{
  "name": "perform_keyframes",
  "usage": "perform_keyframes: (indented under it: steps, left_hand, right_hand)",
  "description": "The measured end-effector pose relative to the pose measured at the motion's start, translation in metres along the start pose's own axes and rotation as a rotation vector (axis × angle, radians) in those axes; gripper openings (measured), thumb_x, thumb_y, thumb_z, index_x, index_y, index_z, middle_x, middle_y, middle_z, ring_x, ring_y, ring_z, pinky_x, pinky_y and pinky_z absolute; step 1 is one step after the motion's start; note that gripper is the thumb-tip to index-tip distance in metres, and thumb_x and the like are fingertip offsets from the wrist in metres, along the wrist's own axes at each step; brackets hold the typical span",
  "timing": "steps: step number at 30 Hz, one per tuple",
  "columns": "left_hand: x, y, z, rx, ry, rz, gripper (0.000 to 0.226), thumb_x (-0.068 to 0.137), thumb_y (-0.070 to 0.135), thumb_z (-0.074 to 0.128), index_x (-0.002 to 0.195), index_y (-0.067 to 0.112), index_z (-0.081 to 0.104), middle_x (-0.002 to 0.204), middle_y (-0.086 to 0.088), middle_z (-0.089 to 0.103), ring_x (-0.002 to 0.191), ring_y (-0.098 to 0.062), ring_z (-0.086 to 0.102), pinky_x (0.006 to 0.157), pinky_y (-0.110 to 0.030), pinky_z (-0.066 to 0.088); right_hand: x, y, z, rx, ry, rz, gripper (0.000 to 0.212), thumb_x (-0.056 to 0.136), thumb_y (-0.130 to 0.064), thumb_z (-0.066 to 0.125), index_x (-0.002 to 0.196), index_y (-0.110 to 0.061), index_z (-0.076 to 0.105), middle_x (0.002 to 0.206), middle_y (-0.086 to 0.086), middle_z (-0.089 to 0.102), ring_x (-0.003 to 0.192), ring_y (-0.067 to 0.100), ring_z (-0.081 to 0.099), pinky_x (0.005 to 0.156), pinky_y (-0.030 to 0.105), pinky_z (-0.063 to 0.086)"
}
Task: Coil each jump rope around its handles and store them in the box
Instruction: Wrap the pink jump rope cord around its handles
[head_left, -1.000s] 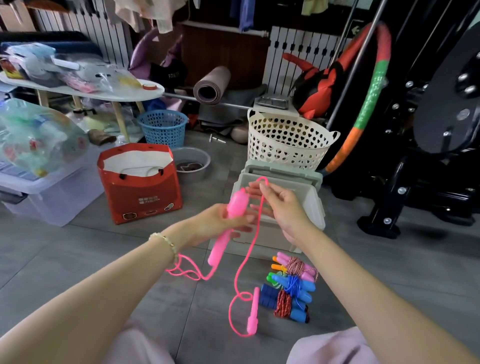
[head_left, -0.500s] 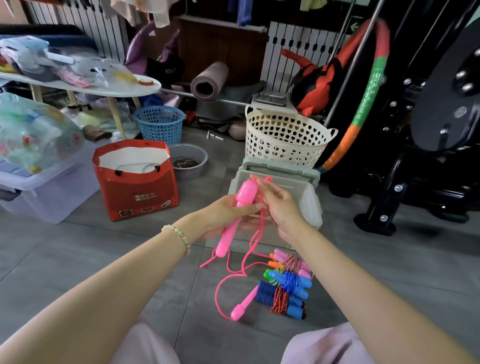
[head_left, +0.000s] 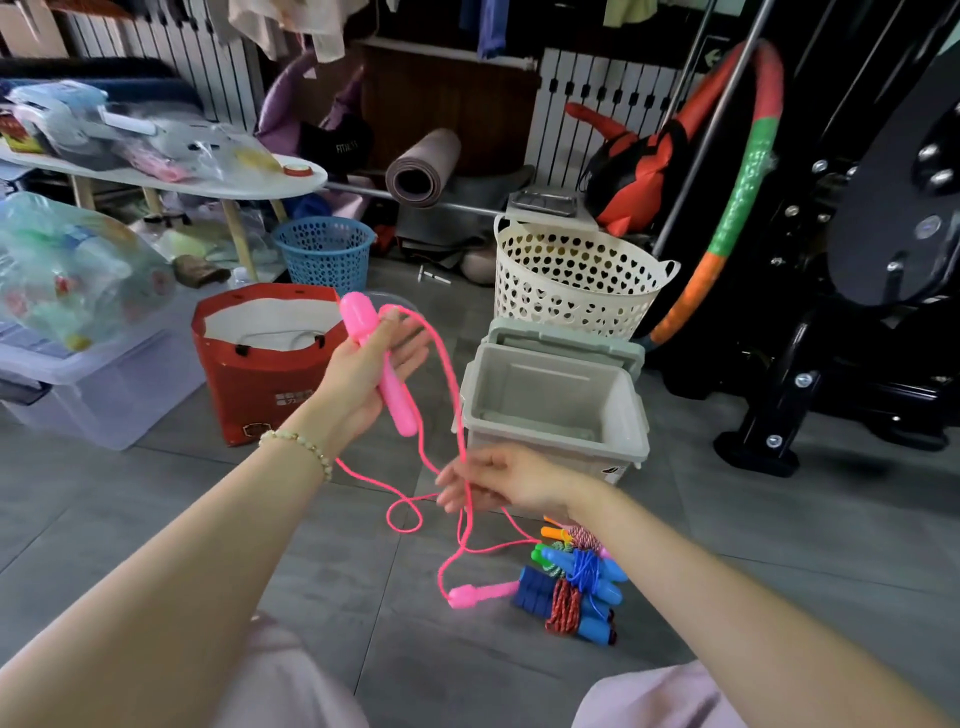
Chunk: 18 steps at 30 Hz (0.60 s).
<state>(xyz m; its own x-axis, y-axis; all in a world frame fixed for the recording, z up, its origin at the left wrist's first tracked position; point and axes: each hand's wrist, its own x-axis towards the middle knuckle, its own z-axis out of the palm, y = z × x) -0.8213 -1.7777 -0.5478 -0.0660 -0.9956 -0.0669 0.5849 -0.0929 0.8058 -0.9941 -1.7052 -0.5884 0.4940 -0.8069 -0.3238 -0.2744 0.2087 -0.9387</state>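
Observation:
My left hand holds one pink handle of the pink jump rope upright, thumb over it, fingers partly spread. The pink cord arcs from the handle's top down into my right hand, which pinches it low in front of the grey box. The other pink handle lies on the floor. The box stands open with nothing visible inside. A pile of coiled jump ropes with blue, green and orange handles lies on the floor below my right wrist.
A cream perforated basket stands behind the box. A red bag sits left of my left hand, a clear tub further left. A blue basket, a rolled mat and black gym equipment ring the grey tile floor.
My hands have separated: the left one lifted the handle up and left, the right one slid down along the cord. The loose handle shifted on the floor towards the coiled ropes.

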Motion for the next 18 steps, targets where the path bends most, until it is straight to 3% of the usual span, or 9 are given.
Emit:
perform_keyframes:
  steps: [2, 4, 6, 8, 13, 16, 18]
  left_hand:
    - [-0.006, -0.007, -0.001, 0.191, -0.168, -0.138, 0.026, 0.099, 0.025, 0.044, 0.114, 0.007, 0.056, 0.11, -0.007, 0.066, 0.085, -0.012, 0.071, 0.076, -0.025, 0.058]
    - [-0.017, -0.016, 0.0, 0.369, -0.37, -0.323, 0.026, 0.095, 0.026, 0.048, 0.112, 0.01, 0.061, 0.111, -0.006, 0.068, 0.093, -0.015, 0.069, 0.087, -0.03, 0.053]
    - [-0.028, -0.028, 0.001, 0.552, -0.54, -0.435, 0.03, 0.094, 0.025, 0.049, 0.119, 0.012, 0.06, 0.117, -0.004, 0.067, 0.106, -0.018, 0.064, 0.092, -0.03, 0.05]
    - [-0.033, -0.04, 0.005, 0.646, -0.639, -0.441, 0.026, 0.097, 0.02, 0.047, 0.12, 0.014, 0.059, 0.117, -0.001, 0.067, 0.108, -0.017, 0.064, 0.09, -0.025, 0.051]
    - [-0.027, -0.047, 0.027, 0.516, -0.472, -0.293, 0.007, 0.093, 0.01, 0.056, 0.093, 0.011, 0.062, 0.084, 0.001, 0.072, 0.074, -0.013, 0.071, 0.067, -0.021, 0.057]
    - [-0.022, -0.05, 0.031, 0.645, -0.417, -0.101, 0.004, 0.092, 0.016, 0.06, 0.092, 0.013, 0.06, 0.092, -0.006, 0.068, 0.081, -0.015, 0.065, 0.073, -0.025, 0.055]
    - [-0.022, -0.054, 0.031, 0.736, -0.403, -0.029, 0.008, 0.091, 0.022, 0.062, 0.094, 0.015, 0.06, 0.098, -0.009, 0.066, 0.088, -0.017, 0.061, 0.078, -0.028, 0.051]
  right_hand:
    - [0.003, -0.012, -0.004, 0.123, 0.249, -0.114, 0.021, 0.099, -0.011, 0.04, 0.101, -0.004, 0.059, 0.072, -0.004, 0.069, 0.064, 0.002, 0.066, 0.069, 0.015, 0.053]
    - [0.003, -0.024, -0.012, 0.178, 0.453, -0.23, 0.019, 0.098, -0.015, 0.045, 0.099, -0.01, 0.064, 0.078, -0.002, 0.068, 0.068, 0.004, 0.064, 0.073, 0.019, 0.052]
    - [0.002, -0.03, -0.018, 0.224, 0.529, -0.288, 0.019, 0.097, -0.018, 0.047, 0.095, -0.014, 0.066, 0.081, -0.002, 0.066, 0.069, 0.005, 0.063, 0.071, 0.018, 0.052]
    - [0.0, -0.033, -0.021, 0.224, 0.585, -0.304, 0.019, 0.097, -0.019, 0.048, 0.097, -0.011, 0.065, 0.08, -0.003, 0.063, 0.066, 0.005, 0.057, 0.064, 0.012, 0.049]
    - [0.008, -0.037, -0.023, 0.31, 0.733, -0.317, 0.016, 0.096, -0.02, 0.051, 0.095, -0.017, 0.067, 0.073, -0.006, 0.061, 0.055, 0.002, 0.05, 0.05, 0.013, 0.041]
    - [0.008, -0.04, -0.024, 0.367, 0.728, -0.314, 0.016, 0.094, -0.022, 0.053, 0.095, -0.022, 0.069, 0.074, -0.004, 0.063, 0.059, 0.005, 0.055, 0.055, 0.016, 0.046]
    - [0.007, -0.041, -0.024, 0.388, 0.737, -0.319, 0.016, 0.094, -0.021, 0.055, 0.1, -0.02, 0.069, 0.067, -0.007, 0.06, 0.052, -0.001, 0.054, 0.052, 0.013, 0.045]
